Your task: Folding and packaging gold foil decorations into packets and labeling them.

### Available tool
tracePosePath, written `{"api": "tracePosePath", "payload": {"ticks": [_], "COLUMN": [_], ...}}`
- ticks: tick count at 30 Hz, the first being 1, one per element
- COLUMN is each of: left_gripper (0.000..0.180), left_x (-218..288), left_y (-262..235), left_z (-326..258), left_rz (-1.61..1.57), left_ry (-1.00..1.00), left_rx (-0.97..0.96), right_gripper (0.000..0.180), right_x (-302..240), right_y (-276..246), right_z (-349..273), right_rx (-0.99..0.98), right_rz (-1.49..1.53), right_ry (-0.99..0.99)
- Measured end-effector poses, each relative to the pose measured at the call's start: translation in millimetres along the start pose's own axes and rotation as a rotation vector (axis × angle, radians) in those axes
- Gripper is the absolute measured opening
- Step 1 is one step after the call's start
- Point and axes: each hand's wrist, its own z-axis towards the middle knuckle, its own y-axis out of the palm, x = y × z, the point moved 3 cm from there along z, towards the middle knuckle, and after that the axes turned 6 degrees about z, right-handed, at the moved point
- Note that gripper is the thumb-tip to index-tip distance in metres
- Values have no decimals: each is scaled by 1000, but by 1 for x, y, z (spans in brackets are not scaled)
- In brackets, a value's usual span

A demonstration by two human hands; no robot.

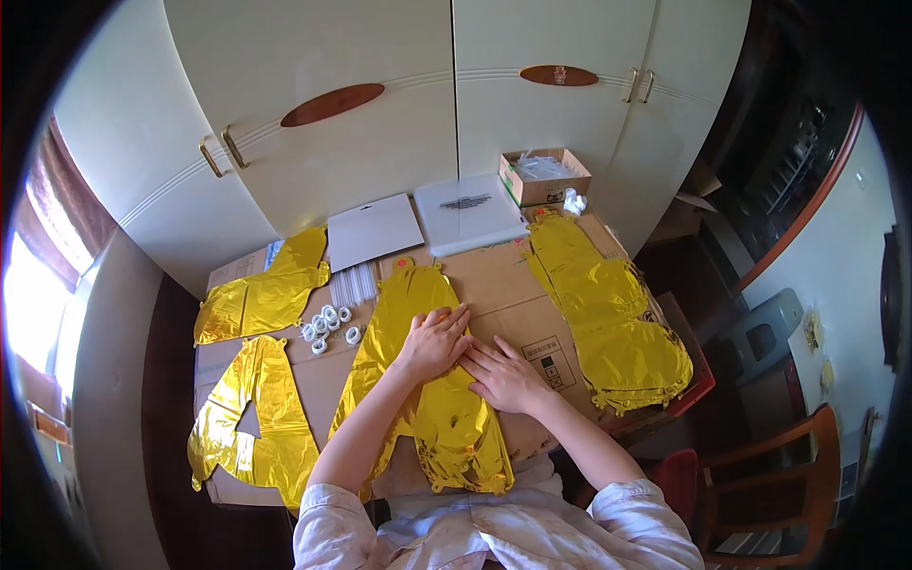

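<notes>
A flat gold foil balloon [391, 328] lies in front of me on the cardboard, its lower part creased. My left hand [435, 342] rests palm down on it, fingers stretched out toward the right edge. Beside it, my right hand [503, 377] lies flat over that edge and the cardboard, its fingertips close to the left hand. Both hands are open and hold nothing I can see. To the left lie an A-shaped gold foil balloon [281, 380] and another gold foil balloon [261, 296]. A further gold foil balloon [608, 328] lies to the right.
Several small white tape rolls [320, 325] lie by a bundle of thin white straws [355, 285]. Behind are a white card sheet [374, 233], a clear plastic sheet [468, 220] and an open carton [559, 190]. White cabinets [342, 57] rise behind; a wooden chair [774, 484] stands right.
</notes>
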Motion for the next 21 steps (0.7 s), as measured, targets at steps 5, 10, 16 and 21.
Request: {"api": "tracePosePath", "payload": {"ticks": [5, 10, 16, 21], "left_gripper": [58, 62, 59, 58], "left_x": [-13, -18, -21, -21], "left_y": [3, 6, 7, 6], "left_z": [7, 9, 11, 11], "left_rz": [39, 6, -29, -22], "left_ry": [-35, -41, -55, -57], "left_rx": [5, 21, 21, 27], "right_gripper": [54, 53, 53, 53], "right_x": [-2, -2, -2, -3], "right_y": [-2, -2, -3, -4], "right_z": [1, 0, 0, 0], "right_rx": [-43, -37, -50, -55], "right_rz": [-25, -6, 4, 4], "right_ry": [7, 8, 14, 11]}}
